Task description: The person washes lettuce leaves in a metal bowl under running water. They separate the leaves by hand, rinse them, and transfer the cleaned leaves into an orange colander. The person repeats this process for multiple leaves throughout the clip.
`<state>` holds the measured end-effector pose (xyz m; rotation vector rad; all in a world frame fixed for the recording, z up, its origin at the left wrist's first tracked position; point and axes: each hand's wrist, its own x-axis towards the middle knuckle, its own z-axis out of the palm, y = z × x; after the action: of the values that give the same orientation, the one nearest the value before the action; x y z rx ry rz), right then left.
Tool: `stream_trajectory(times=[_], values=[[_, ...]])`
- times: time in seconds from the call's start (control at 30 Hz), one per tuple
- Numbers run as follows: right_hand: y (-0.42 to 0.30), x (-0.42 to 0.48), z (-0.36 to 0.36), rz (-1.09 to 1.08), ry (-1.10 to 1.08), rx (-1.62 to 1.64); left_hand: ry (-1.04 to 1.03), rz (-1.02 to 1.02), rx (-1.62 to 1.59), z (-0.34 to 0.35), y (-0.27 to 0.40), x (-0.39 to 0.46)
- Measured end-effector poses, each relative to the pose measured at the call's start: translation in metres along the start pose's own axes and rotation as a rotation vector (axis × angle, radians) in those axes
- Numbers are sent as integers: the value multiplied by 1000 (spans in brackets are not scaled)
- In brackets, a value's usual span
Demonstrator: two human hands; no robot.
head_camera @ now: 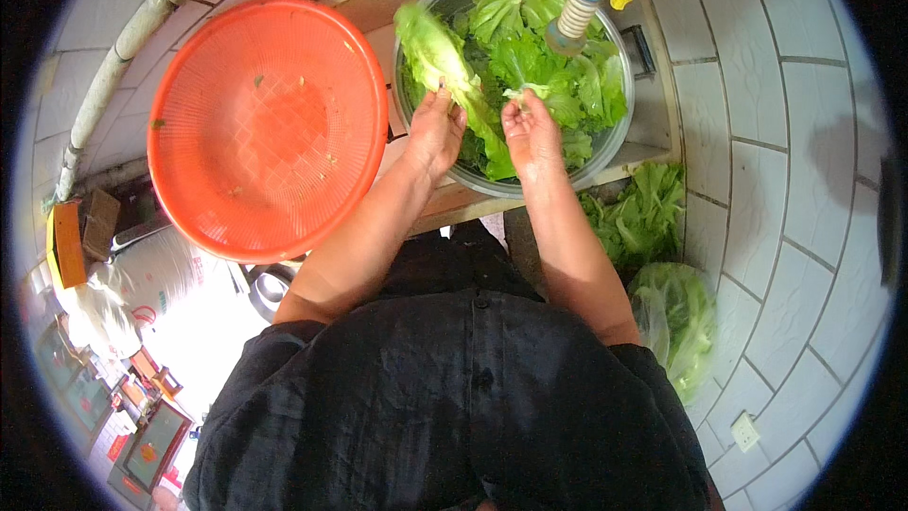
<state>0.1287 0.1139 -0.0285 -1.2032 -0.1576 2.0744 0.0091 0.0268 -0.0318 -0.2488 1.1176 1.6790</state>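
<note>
A large round basin (pixel 621 129) of water and lettuce leaves (pixel 521 60) stands in front of me. Over its left side my left hand (pixel 436 129) grips a pale green lettuce leaf (pixel 438 50) by its lower part, with the tip pointing up and away. My right hand (pixel 530 129) is above the near middle of the basin, pinching the whitish base of a lettuce leaf (pixel 526 91) between thumb and fingers. How far that second leaf reaches among the others is unclear. To the left sits an orange plastic colander (pixel 273 128) with a few small green scraps in it.
A tap with a ribbed hose end (pixel 573 18) hangs over the basin's far right. Below the ledge at right lie more lettuce (pixel 638 216) and a clear plastic bag of greens (pixel 677 326). A tiled wall (pixel 752 177) rises on the right; a pipe (pixel 135 35) runs at far left.
</note>
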Motion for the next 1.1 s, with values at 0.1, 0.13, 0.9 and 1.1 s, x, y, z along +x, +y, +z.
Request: stream_trajectory(times=[0.1, 0.13, 0.9, 1.1], values=[[-13, -9, 4, 30, -47, -262, -88, 50, 74, -5, 9, 6], [-19, -15, 8, 66, -69, -426, -110, 79, 120, 5, 16, -4], [6, -12, 8, 155, -331, -238, -122, -212, 63, 14, 12, -14], [-5, -22, 19, 106, -419, -590, -274, -151, 572, 16, 31, -14]])
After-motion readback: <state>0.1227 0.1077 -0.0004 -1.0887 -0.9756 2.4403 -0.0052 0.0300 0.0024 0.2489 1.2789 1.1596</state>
